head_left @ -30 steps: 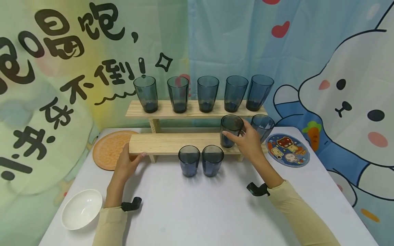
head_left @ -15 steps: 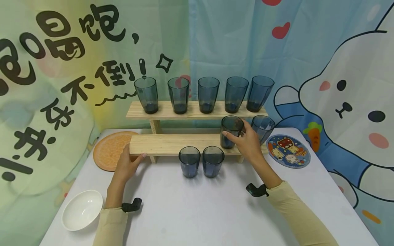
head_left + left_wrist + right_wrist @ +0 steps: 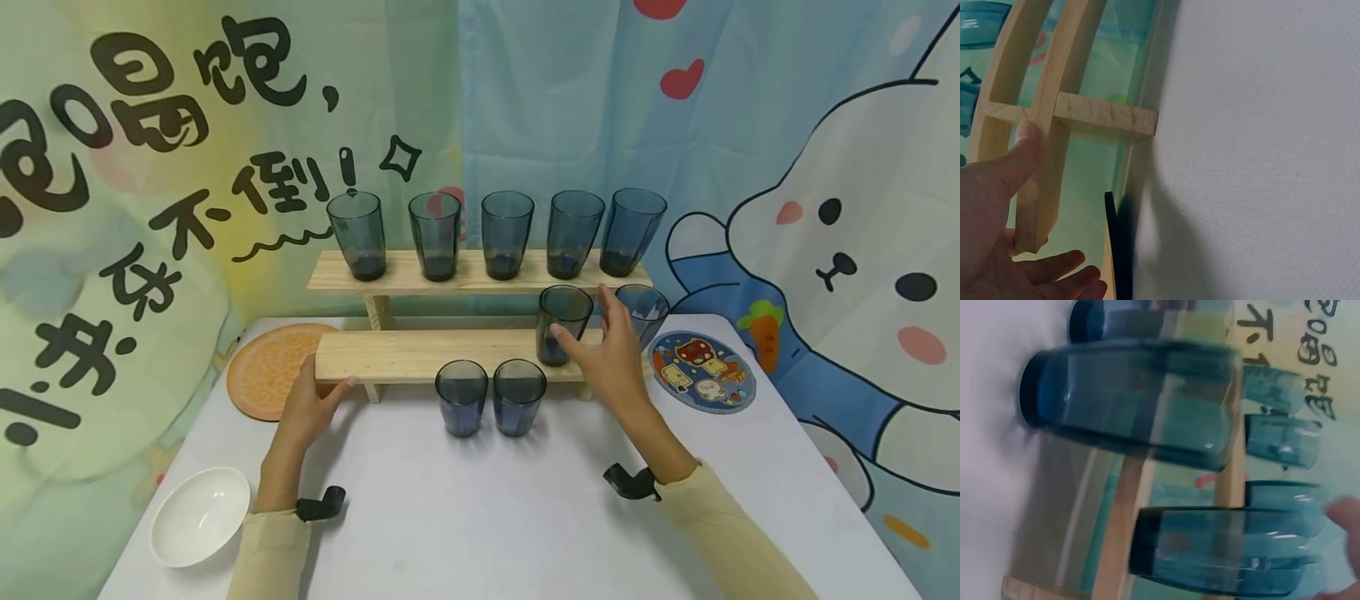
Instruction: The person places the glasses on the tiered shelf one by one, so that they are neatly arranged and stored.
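Note:
My left hand (image 3: pixel 302 408) grips the left end of the lower board of a two-tier wooden shelf (image 3: pixel 397 354); in the left wrist view its thumb (image 3: pixel 1025 140) presses the board's face while the other fingers reach past the end. Beside a smoky blue drinking glass (image 3: pixel 562 327) on the lower board, my right hand (image 3: pixel 617 362) has its thumb and fingers spread. The right wrist view has this glass (image 3: pixel 1219 550) upright on the board, the fingertips near its rim. Behind the right hand, another glass (image 3: pixel 647 310) stands at the board's right end.
Several matching glasses line the upper board (image 3: pixel 472 283). Two more, a left one (image 3: pixel 461 400) and a right one (image 3: pixel 519 400), stand on the white table in front. An orange round mat (image 3: pixel 266 375), a blue patterned mat (image 3: pixel 701 371) and a white bowl (image 3: pixel 198 517) lie around.
My right hand has loosened from the glass on the lower board, its fingers spreading and shifting slightly to the right. The left hand keeps its hold on the shelf.

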A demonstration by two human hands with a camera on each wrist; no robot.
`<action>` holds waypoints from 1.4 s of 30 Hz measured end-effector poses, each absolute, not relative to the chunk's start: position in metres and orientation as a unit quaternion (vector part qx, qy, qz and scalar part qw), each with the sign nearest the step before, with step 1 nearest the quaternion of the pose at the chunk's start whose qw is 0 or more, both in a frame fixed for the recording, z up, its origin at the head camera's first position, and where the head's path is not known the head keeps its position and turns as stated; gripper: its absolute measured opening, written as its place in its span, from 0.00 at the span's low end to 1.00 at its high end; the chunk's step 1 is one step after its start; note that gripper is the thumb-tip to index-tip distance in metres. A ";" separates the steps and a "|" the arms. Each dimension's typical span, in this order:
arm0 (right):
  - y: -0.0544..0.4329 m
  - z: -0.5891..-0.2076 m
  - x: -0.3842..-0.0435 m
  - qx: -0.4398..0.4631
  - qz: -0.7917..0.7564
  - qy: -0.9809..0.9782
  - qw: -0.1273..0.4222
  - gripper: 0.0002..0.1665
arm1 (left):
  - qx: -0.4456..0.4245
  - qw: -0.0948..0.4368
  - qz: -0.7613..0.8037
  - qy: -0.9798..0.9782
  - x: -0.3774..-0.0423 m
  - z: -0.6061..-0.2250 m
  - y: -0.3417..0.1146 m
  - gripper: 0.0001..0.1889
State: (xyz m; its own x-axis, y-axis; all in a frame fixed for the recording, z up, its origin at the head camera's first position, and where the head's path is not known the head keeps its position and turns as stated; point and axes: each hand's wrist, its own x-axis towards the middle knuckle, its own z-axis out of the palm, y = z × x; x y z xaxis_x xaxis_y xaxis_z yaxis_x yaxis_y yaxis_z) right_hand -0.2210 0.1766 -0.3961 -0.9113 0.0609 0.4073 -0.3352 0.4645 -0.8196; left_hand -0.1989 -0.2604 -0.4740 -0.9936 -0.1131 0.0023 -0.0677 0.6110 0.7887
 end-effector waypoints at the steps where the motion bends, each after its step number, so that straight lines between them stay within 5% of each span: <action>1: 0.176 -0.396 -0.215 0.093 0.513 -0.823 0.225 0.45 | 0.050 0.026 -0.439 -0.897 -0.199 -0.474 -0.261 0.45; 4: 0.171 -0.397 -0.197 0.139 0.526 -0.788 0.287 0.25 | 0.049 0.024 -0.445 -0.894 -0.198 -0.475 -0.261 0.45; 6: 0.166 -0.400 -0.188 0.165 0.524 -0.786 0.284 0.20 | 0.051 0.024 -0.446 -0.893 -0.197 -0.475 -0.262 0.45; 16: 0.144 -0.446 -0.179 0.135 0.465 -0.873 0.060 0.56 | 0.052 0.029 -0.438 -0.897 -0.197 -0.474 -0.262 0.44; 42: 0.135 -0.467 -0.188 0.090 0.502 -0.860 0.005 0.60 | 0.049 0.035 -0.448 -0.892 -0.199 -0.475 -0.259 0.44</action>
